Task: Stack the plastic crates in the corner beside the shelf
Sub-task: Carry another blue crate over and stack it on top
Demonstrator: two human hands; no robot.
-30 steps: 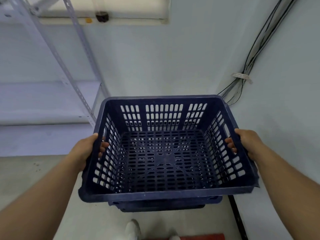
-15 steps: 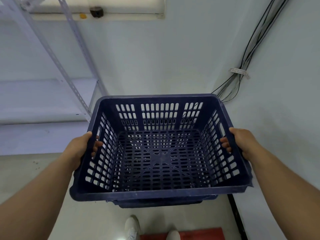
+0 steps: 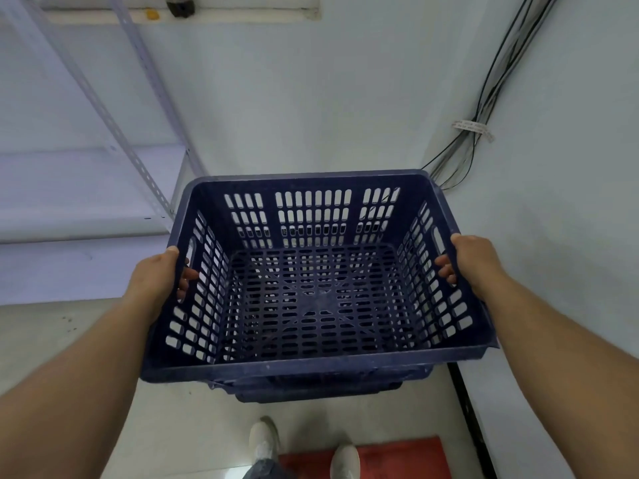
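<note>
A dark blue slotted plastic crate [image 3: 311, 366] fills the middle of the view, empty and level. My left hand [image 3: 157, 280] grips its left handle slot, fingers poking through the wall. My right hand [image 3: 473, 262] grips the right handle slot the same way. Beneath the held crate, the rims of other dark blue crates [image 3: 321, 390] show at its front edge; whether they touch it I cannot tell. The stack sits in the corner between the back wall and the right wall.
A white metal shelf [image 3: 86, 188] with slotted uprights stands at the left, close to the crate's left rear corner. Black cables [image 3: 484, 108] run down the right wall. My shoes [image 3: 264, 440] and a red mat [image 3: 397, 458] are on the pale floor below.
The crate has shifted slightly left and lower in view, and my feet and the red mat have come more into view. Both hands keep their grip.
</note>
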